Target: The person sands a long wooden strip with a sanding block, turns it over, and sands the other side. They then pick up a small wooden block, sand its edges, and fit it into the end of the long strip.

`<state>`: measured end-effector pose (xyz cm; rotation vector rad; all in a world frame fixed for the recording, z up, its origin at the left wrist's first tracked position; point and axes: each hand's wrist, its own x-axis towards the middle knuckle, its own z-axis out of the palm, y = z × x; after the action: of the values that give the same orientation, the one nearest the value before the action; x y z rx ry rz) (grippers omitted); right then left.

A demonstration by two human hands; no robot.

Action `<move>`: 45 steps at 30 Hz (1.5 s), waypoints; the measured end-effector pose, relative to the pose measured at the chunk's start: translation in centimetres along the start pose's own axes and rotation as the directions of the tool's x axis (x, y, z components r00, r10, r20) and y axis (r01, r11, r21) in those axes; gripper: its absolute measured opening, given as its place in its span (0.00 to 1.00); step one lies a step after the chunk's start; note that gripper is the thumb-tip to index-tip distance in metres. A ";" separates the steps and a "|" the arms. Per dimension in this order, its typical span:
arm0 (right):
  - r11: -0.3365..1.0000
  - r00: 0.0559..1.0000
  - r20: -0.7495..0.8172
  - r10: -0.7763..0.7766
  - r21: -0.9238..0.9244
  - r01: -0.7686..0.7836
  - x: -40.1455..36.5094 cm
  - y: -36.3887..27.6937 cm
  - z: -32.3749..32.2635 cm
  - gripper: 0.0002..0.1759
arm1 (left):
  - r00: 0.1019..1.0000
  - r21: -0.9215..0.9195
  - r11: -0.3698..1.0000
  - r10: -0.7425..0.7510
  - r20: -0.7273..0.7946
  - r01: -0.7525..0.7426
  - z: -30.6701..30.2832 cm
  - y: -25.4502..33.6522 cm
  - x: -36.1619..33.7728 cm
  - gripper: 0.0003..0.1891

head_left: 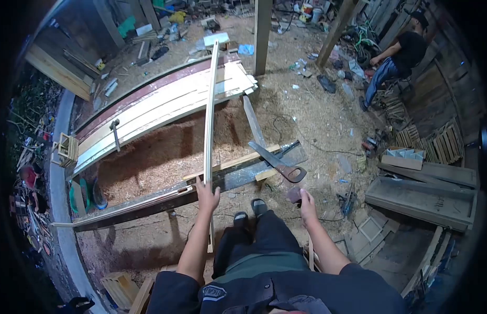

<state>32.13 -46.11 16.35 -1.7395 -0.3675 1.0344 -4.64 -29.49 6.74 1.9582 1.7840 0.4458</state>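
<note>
A long, pale wooden strip [210,110] lies across the bench plank and the far stack of boards. My left hand [205,195] grips it where it crosses the near plank, with the thumb on the right side. Between the thumb and fingers of my right hand [308,208] is a small purplish-brown piece of sandpaper [294,195], held apart from the strip. A handsaw [277,162] rests on the plank just beyond that hand, its handle toward me. Thinner battens [144,205] run along the plank to the left of my left hand.
Pale boards [165,102] form a far work surface, with a hammer-like tool [115,135] at its edge. A wooden post [261,36] stands behind. One person [400,52] sits at the upper right. Wooden trays [418,201] lie at right; shavings and a cable [327,150] cover the ground.
</note>
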 end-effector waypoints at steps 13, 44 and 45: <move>0.963 0.992 -0.119 -0.042 0.261 0.072 -5.1 -8.6 -7.0 0.36 | 0.987 -0.208 0.967 -0.133 0.091 0.150 -5.2 1.3 -10.8 0.21; 0.993 0.905 0.421 -0.056 -0.067 0.093 39.4 -27.1 -36.0 0.17 | 0.771 -0.704 0.710 0.443 0.458 0.011 21.5 67.9 13.7 0.20; 0.978 0.890 0.445 -0.097 -0.122 0.168 40.9 -27.9 -34.9 0.17 | 0.821 -0.738 0.673 0.395 0.413 0.047 21.9 68.1 14.7 0.17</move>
<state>89.46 -28.66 25.16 -1.5795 -0.8633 1.3233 65.98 -21.46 23.39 1.4586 0.8317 0.4927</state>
